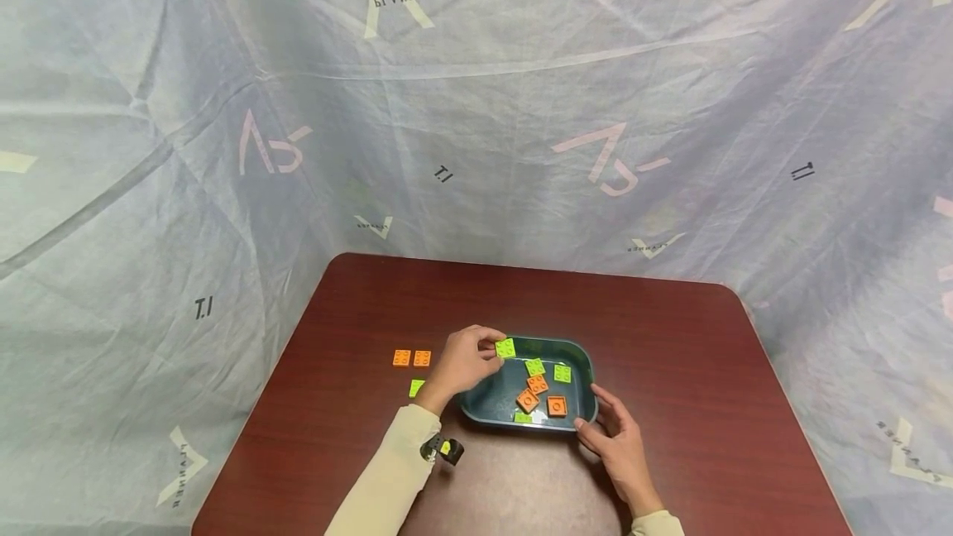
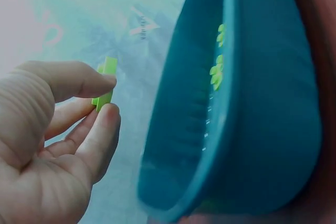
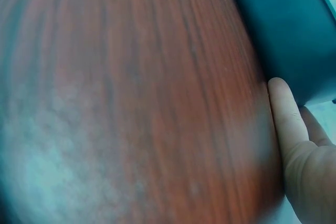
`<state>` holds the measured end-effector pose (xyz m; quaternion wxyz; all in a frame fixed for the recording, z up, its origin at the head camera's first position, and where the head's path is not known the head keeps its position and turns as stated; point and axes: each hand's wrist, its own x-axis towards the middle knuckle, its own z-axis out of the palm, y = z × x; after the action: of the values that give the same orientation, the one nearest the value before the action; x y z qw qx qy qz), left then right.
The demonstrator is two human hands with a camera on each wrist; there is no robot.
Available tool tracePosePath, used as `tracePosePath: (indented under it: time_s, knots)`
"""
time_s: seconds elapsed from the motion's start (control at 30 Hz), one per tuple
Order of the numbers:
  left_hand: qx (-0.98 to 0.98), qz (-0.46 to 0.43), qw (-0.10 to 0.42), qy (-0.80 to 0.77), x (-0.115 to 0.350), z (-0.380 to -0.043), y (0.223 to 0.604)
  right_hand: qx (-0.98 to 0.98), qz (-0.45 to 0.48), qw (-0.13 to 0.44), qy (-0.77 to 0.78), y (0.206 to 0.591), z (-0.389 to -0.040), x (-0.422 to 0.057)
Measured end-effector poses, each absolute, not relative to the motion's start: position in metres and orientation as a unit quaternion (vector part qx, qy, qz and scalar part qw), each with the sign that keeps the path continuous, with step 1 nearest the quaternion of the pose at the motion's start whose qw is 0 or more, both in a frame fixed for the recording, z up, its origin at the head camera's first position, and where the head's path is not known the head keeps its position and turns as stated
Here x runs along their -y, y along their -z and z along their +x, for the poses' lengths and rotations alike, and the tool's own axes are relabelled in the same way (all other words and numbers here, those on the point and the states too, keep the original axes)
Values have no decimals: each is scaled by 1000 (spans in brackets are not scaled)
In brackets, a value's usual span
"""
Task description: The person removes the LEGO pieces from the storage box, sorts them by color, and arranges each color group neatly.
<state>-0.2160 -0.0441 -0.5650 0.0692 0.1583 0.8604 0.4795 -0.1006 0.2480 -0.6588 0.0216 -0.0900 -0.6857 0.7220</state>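
Note:
My left hand (image 1: 465,361) pinches a lime-green toy building brick (image 1: 505,348) between thumb and fingertips, over the left back part of the dark teal tray (image 1: 487,395). In the left wrist view the brick (image 2: 108,77) is held edge-on, apart from the tray wall (image 2: 273,103). At the tray's front right corner is my right hand (image 1: 620,445), thumb on the front side and fingers along the right side. Inside the tray lie several bricks, among them a green brick (image 1: 562,374) and an upside-down orange brick (image 1: 557,406).
Left of the tray, two orange bricks (image 1: 412,358) sit side by side on the reddish-brown table (image 1: 707,370). A green brick (image 1: 416,388) lies nearer, partly hidden by my left wrist. Grey printed cloth (image 1: 476,147) hangs behind the table and at both sides.

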Motion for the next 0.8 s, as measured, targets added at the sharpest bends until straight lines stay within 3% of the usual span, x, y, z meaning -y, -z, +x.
tracePosePath:
  time_s: [0.8]
  knots:
    - [-862,102,29,-496,120,-209,549,683,-93,21,-725,659,-100,-248]
